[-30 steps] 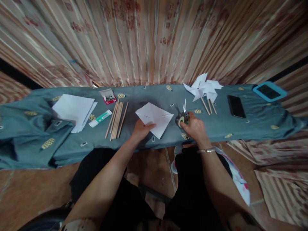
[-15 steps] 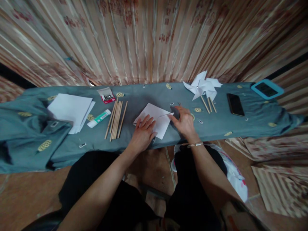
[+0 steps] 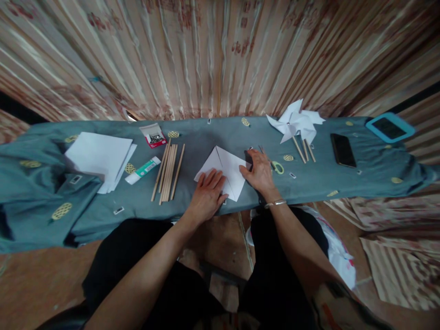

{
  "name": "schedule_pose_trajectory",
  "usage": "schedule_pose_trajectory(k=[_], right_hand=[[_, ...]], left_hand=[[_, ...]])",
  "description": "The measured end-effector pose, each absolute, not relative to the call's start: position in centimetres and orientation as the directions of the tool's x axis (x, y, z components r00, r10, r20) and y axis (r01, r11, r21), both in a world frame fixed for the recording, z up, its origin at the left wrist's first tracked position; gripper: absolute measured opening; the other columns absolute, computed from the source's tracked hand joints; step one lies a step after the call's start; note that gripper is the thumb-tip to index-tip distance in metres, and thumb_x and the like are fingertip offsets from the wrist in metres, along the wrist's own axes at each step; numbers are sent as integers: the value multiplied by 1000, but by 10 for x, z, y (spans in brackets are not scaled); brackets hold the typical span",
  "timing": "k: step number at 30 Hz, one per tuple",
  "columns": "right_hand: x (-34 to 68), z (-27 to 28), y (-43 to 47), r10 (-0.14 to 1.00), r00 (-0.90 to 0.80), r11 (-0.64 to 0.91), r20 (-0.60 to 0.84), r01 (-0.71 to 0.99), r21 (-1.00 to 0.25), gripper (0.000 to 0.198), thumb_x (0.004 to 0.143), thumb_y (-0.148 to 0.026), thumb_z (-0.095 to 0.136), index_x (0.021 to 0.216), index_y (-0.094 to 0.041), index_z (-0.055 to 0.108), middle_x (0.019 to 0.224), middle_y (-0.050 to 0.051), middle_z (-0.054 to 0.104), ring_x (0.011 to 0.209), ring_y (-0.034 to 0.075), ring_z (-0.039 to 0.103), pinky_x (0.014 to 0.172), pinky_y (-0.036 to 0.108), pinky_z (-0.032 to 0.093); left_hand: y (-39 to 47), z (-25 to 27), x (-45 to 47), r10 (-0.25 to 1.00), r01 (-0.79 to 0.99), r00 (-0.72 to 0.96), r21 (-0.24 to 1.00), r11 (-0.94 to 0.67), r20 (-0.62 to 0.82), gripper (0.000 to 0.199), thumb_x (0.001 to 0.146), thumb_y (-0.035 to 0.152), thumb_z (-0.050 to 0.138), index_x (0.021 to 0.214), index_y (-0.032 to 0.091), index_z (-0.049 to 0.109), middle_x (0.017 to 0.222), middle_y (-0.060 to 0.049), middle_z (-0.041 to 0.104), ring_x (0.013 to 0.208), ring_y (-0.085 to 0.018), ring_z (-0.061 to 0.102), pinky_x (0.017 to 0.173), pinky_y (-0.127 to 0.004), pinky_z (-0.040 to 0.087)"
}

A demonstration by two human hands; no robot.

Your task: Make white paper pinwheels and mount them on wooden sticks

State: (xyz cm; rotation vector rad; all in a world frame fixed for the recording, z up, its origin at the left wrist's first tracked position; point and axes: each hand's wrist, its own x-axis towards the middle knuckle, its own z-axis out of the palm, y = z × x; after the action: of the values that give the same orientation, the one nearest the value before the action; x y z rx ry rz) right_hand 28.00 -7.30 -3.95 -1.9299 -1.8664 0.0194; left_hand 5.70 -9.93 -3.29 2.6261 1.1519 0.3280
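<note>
A white square sheet of paper lies turned cornerwise on the cloth in front of me, with slanting lines running across it from its far corner. My left hand rests flat on its near left part, fingers stretched out. At the right corner is my right hand, thumb and fingers apart on either side of the corner, thumb touching the paper. Scissors with pale green handles lie just right of that hand, partly hidden by it.
Leftward lie wooden sticks, a glue stick, an open red-and-white box of small metal pieces and stacked white paper. Rightward are white paper pinwheels, a black phone and a blue-framed device. A patterned curtain hangs behind.
The raised flap at the paper's right corner now lies flat, and the paper has turned slightly. My right hand has opened a little there, uncovering more of the scissors. The view has shifted slightly.
</note>
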Motion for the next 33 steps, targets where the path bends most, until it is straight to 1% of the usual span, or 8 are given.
schedule_pose_trajectory(k=[9, 16, 18, 21, 23, 26, 28, 33], right_hand=[[298, -32, -78, 929, 188, -105, 319, 960, -261, 52, 88, -26, 51, 136, -7, 51, 144, 22, 51, 134, 35, 45, 107, 51, 40], [287, -28, -81, 888, 156, 5, 433, 938, -348, 45, 92, -27, 44, 132, -10, 53, 140, 21, 55, 134, 31, 47, 111, 52, 38], [283, -29, -81, 881, 148, 36, 450, 926, -376, 44, 92, -29, 45, 131, -11, 54, 138, 21, 57, 133, 31, 48, 110, 53, 38], [277, -30, -83, 874, 137, 80, 466, 906, -416, 44, 91, -31, 46, 128, -10, 56, 134, 22, 60, 132, 32, 51, 110, 53, 39], [272, -31, -84, 877, 118, 110, 465, 894, -434, 44, 91, -31, 46, 128, -10, 57, 133, 21, 61, 131, 32, 52, 111, 54, 39], [265, -34, -85, 891, 97, 133, 444, 879, -458, 44, 92, -32, 46, 128, -12, 58, 133, 20, 62, 131, 33, 52, 109, 57, 40], [261, -36, -84, 898, 97, 132, 430, 872, -472, 44, 91, -33, 46, 128, -12, 58, 133, 20, 62, 131, 33, 52, 108, 57, 41], [250, -35, -78, 901, 93, 136, 423, 867, -479, 46, 91, -35, 45, 126, -9, 59, 131, 20, 63, 130, 31, 53, 111, 53, 41]], left_hand=[[-99, -33, 56, 745, 684, 660, 333, -649, 96, 50, 95, 33, 54, 139, 11, 49, 152, -18, 46, 147, -33, 31, 121, -55, 22], [-99, -30, 53, 758, 636, 619, 437, -637, 204, 52, 95, 34, 53, 143, 15, 44, 156, -17, 41, 149, -31, 29, 122, -56, 19], [-93, -23, 38, 790, 636, 540, 474, -609, 289, 47, 95, 34, 52, 140, 18, 48, 153, -16, 45, 146, -30, 35, 122, -52, 22], [-81, -14, -6, 851, 689, 295, 521, -504, 434, 45, 93, 34, 53, 135, 19, 52, 141, -15, 55, 135, -28, 48, 117, -45, 34], [-74, -10, -44, 877, 744, 148, 533, -404, 457, 49, 90, 30, 53, 136, 13, 50, 136, -19, 55, 130, -32, 49, 112, -50, 37], [-69, -13, -95, 923, 846, -41, 505, -172, 383, 53, 82, 28, 58, 133, 15, 53, 131, -17, 57, 125, -35, 49, 108, -55, 38], [-69, -19, -115, 947, 884, -78, 461, -78, 310, 53, 80, 31, 60, 131, 14, 56, 130, -17, 58, 123, -37, 49, 106, -56, 39], [-68, -32, -124, 968, 915, -56, 400, -48, 244, 46, 83, 37, 56, 123, 14, 64, 120, -17, 66, 116, -38, 54, 100, -56, 42]])
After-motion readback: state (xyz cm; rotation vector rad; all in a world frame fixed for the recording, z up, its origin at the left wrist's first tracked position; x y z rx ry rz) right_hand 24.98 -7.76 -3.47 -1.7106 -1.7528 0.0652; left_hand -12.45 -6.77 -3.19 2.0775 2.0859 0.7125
